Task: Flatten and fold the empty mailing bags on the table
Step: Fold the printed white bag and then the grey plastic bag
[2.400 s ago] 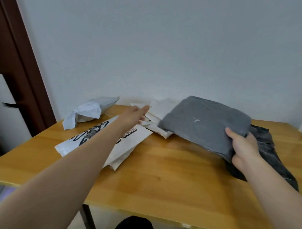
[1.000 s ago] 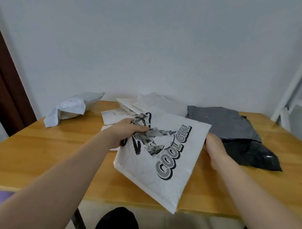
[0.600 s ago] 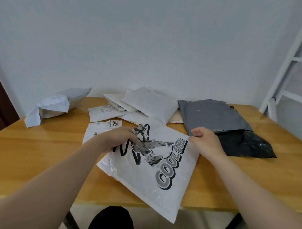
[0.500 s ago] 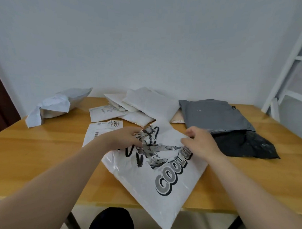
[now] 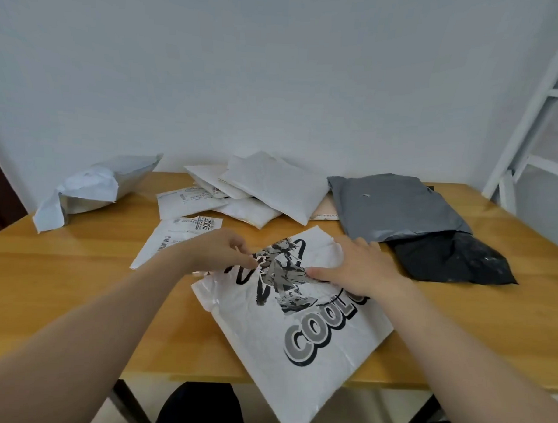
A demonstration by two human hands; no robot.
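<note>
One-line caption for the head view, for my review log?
Both hands, left and right, press the white COOL GIRL mailing bag onto the wooden table, its near corner overhanging the edge.

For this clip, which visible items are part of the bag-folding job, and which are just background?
Part of the job:
- printed white bag, under both hands
- left hand, pinching its edge
- right hand, pressing it flat
- grey bag
- black bag
- white mailer pile
- crumpled bag

Background:
- wooden table
- white ladder frame
</note>
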